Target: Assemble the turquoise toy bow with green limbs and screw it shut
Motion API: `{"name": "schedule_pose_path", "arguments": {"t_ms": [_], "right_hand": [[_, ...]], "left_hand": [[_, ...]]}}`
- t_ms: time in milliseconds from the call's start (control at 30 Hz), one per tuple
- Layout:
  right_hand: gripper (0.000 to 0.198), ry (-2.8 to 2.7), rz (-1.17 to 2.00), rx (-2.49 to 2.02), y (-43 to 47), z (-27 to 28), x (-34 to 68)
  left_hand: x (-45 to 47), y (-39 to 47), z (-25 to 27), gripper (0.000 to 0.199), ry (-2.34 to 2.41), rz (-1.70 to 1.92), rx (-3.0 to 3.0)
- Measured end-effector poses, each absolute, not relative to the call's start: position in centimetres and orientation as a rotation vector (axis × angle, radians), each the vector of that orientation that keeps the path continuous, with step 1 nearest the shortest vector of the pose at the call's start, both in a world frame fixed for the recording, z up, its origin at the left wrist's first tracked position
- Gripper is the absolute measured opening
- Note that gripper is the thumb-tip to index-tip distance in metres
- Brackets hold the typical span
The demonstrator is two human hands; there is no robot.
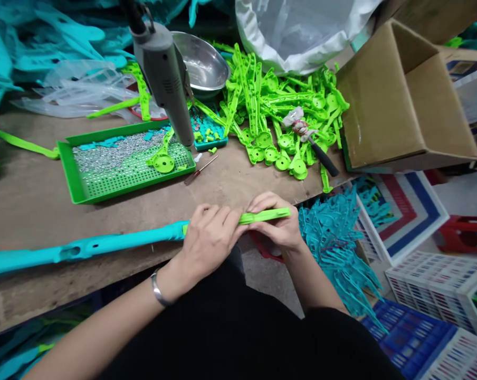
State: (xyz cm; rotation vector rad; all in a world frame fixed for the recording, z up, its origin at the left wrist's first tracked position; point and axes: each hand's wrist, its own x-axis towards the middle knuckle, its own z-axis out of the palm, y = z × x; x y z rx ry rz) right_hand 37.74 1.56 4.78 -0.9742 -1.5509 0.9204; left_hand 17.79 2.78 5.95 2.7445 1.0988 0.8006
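My left hand (212,232) is closed over a bright green plastic part (268,215) near where it meets a long turquoise plastic piece (120,244). The turquoise piece reaches left along the table's front edge. Around the green part's right portion, my right hand (276,221) is closed, with the thumb below and fingers above. Its tip sticks out past the fingers. How the two plastic pieces join is hidden under my left hand. Above hangs a grey electric screwdriver (167,79), apart from both hands.
A green perforated tray (123,192) holds screws and a green part. Nearby lie a small screwdriver (201,170), a heap of green parts (262,105), a wrapped-head mallet (321,155) and a steel bowl (207,66). An open cardboard box (373,105) stands right; turquoise parts (329,237) pile below.
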Motion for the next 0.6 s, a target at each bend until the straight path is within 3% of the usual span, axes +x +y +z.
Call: {"name": "schedule_pose_path", "arguments": {"t_ms": [367,533,600], "right_hand": [[0.016,-1.582,0.846,-1.084,1.3,5.8,38.0],[0.028,-1.231,0.633,-1.281,4.0,3.6,39.4],[0.039,-1.020,0.566,-1.198,5.9,3.2,39.1]], "left_hand": [[19.6,2.7,5.3,0.027,1.067,0.996,2.658],[17.6,2.5,6.2,0.040,1.092,0.991,2.703],[14.9,2.0,6.6,0.036,0.983,1.092,2.684]]}}
